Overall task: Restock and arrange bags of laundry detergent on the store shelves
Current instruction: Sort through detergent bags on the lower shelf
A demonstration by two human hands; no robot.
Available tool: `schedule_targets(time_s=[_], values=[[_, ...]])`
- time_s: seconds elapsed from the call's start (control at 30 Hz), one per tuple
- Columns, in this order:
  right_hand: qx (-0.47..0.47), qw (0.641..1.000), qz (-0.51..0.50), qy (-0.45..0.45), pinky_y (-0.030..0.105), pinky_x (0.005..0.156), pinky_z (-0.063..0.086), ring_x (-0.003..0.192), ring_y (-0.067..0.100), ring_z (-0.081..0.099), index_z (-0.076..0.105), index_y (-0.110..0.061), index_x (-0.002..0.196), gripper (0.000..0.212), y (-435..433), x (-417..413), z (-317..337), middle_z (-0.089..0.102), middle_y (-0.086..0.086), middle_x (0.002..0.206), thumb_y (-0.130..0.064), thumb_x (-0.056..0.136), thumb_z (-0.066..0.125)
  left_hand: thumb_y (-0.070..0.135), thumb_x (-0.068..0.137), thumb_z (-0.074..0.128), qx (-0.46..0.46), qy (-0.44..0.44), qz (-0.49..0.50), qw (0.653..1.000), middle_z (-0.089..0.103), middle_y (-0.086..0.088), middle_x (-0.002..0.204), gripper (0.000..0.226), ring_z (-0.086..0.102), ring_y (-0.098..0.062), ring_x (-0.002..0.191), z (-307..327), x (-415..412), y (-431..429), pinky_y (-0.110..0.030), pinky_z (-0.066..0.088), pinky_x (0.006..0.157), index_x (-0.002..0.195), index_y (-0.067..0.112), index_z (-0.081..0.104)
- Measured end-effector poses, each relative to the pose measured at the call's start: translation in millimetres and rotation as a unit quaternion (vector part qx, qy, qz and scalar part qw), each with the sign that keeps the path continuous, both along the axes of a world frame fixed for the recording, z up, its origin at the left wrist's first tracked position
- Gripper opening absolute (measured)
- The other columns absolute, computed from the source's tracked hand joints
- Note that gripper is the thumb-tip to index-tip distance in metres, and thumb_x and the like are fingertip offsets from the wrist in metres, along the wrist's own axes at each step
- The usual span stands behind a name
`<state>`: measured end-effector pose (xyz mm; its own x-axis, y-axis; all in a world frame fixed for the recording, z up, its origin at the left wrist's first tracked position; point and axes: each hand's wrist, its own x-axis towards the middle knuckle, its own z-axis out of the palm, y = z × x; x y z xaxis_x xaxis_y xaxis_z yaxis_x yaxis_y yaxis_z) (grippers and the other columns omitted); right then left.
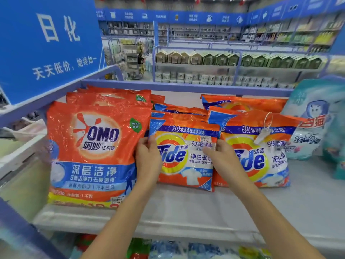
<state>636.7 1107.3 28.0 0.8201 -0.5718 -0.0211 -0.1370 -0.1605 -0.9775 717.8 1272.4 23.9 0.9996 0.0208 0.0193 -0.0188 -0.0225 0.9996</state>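
A small orange Tide bag leans at the front of a row of like bags in the middle of the white shelf. My left hand grips its left edge, fingers curled over the side. My right hand holds its right edge, fingers lying across the bag's front. To the left stands a stack of large orange OMO bags. On the right leans a bigger Tide bag with a white tag on a loop, more Tide bags behind it.
A pale teal detergent bag with a cat picture stands at the far right. A blue sign hangs over the shelf's left end. The purple back rail bounds the shelf. More packages fill the shelf below.
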Motion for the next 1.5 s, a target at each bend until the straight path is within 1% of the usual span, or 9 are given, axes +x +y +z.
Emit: schedule_targets(time_s=[0.13, 0.23, 0.47, 0.67, 0.83, 0.93, 1.1, 1.4, 1.5], values=[[-0.167, 0.986, 0.018, 0.02, 0.029, 0.086, 0.057, 0.101, -0.003, 0.066, 0.047, -0.038, 0.127, 0.065, 15.5, -40.8, -22.6, 0.067, -0.023, 0.113, -0.022, 0.078, 0.086, 0.028, 0.06, 0.09, 0.142, -0.038, -0.116, 0.982, 0.055, 0.001, 0.138, 0.103, 0.058, -0.018, 0.124, -24.3, -18.9, 18.2, -0.043, 0.048, 0.108, 0.146, 0.022, 0.032], [-0.226, 0.974, 0.02, -0.003, 0.023, 0.081, 0.055, 0.105, -0.001, 0.065, 0.045, -0.043, 0.132, 0.08, 27.3, -38.5, -39.4, 0.065, -0.022, 0.122, -0.027, 0.068, 0.09, 0.01, 0.063, 0.089, 0.247, -0.072, -0.117, 0.959, 0.032, -0.007, 0.156, 0.126, 0.038, -0.023, 0.142, -32.5, -31.2, 21.2, -0.043, 0.038, 0.116, 0.158, 0.022, 0.007], [-0.256, 0.967, -0.009, -0.018, -0.002, 0.069, 0.04, 0.101, -0.001, 0.055, 0.046, -0.035, 0.138, 0.086, 28.5, -21.9, -46.3, 0.058, -0.02, 0.118, -0.008, 0.068, 0.088, 0.003, 0.085, 0.074, 0.341, -0.197, -0.065, 0.917, 0.026, -0.01, 0.154, 0.109, 0.039, -0.031, 0.135, -40.2, -40.4, 18.9, -0.04, 0.042, 0.101, 0.161, 0.021, -0.002], [-0.244, 0.97, -0.012, -0.008, 0.022, 0.09, 0.054, 0.112, 0.0, 0.062, 0.05, -0.033, 0.136, 0.072, 27.3, -31.0, -57.3, 0.065, -0.017, 0.128, -0.021, 0.076, 0.088, 0.012, 0.092, 0.071, 0.339, -0.208, -0.087, 0.913, 0.032, -0.013, 0.153, 0.108, 0.038, -0.03, 0.137, -49.8, -40.7, 26.3, -0.039, 0.042, 0.101, 0.161, 0.024, -0.012], [-0.289, 0.957, 0.004, 0.0, 0.028, 0.102, 0.051, 0.124, 0.002, 0.056, 0.045, -0.033, 0.144, 0.065, 32.3, -43.9, -53.7, 0.058, -0.019, 0.138, -0.026, 0.088, 0.078, 0.031, 0.098, 0.063, 0.369, -0.186, -0.131, 0.901, 0.01, -0.012, 0.167, 0.098, 0.026, -0.035, 0.15, -48.8, -50.6, 32.8, -0.047, 0.036, 0.114, 0.16, 0.022, -0.012], [-0.346, 0.937, -0.003, 0.045, 0.035, 0.105, 0.048, 0.132, 0.012, 0.051, 0.042, -0.028, 0.151, 0.06, 34.6, -66.3, -51.4, 0.055, -0.01, 0.145, -0.034, 0.096, 0.067, 0.041, 0.101, 0.054, 0.396, -0.17, -0.15, 0.89, 0.005, -0.01, 0.169, 0.081, 0.019, -0.033, 0.153, -46.0, -65.8, 37.8, -0.045, 0.031, 0.118, 0.162, 0.02, 0.005], [-0.408, 0.908, -0.038, 0.089, 0.031, 0.109, 0.041, 0.138, 0.009, 0.045, 0.05, -0.027, 0.148, 0.052, 31.4, -138.1, -49.1, 0.052, -0.011, 0.149, -0.05, 0.102, 0.05, 0.044, 0.1, 0.053, 0.416, -0.238, -0.183, 0.858, 0.043, -0.005, 0.156, 0.062, 0.035, -0.027, 0.146, -50.4, -96.1, 41.6, -0.047, 0.033, 0.119, 0.153, 0.015, 0.041], [-0.381, 0.9, -0.146, 0.152, 0.032, 0.12, 0.03, 0.144, 0.013, 0.038, 0.049, -0.021, 0.15, 0.059, -5.0, -315.7, -74.5, 0.048, -0.004, 0.154, -0.055, 0.102, 0.047, 0.043, 0.101, 0.054, 0.375, -0.318, -0.3, 0.818, 0.045, -0.001, 0.155, 0.052, 0.028, -0.024, 0.151, -60.2, -242.2, -37.8, -0.034, 0.019, 0.123, 0.147, 0.018, 0.05], [-0.356, 0.898, -0.192, 0.172, 0.035, 0.118, 0.036, 0.142, 0.014, 0.043, 0.052, -0.022, 0.147, 0.069, -18.1, -386.1, -87.4, 0.052, -0.005, 0.15, -0.067, 0.097, 0.037, 0.041, 0.102, 0.054, 0.36, -0.337, -0.343, 0.8, 0.057, -0.006, 0.144, 0.047, 0.044, -0.03, 0.142, -71.0, -298.1, -69.2, -0.036, 0.025, 0.12, 0.138, 0.011, 0.06]])
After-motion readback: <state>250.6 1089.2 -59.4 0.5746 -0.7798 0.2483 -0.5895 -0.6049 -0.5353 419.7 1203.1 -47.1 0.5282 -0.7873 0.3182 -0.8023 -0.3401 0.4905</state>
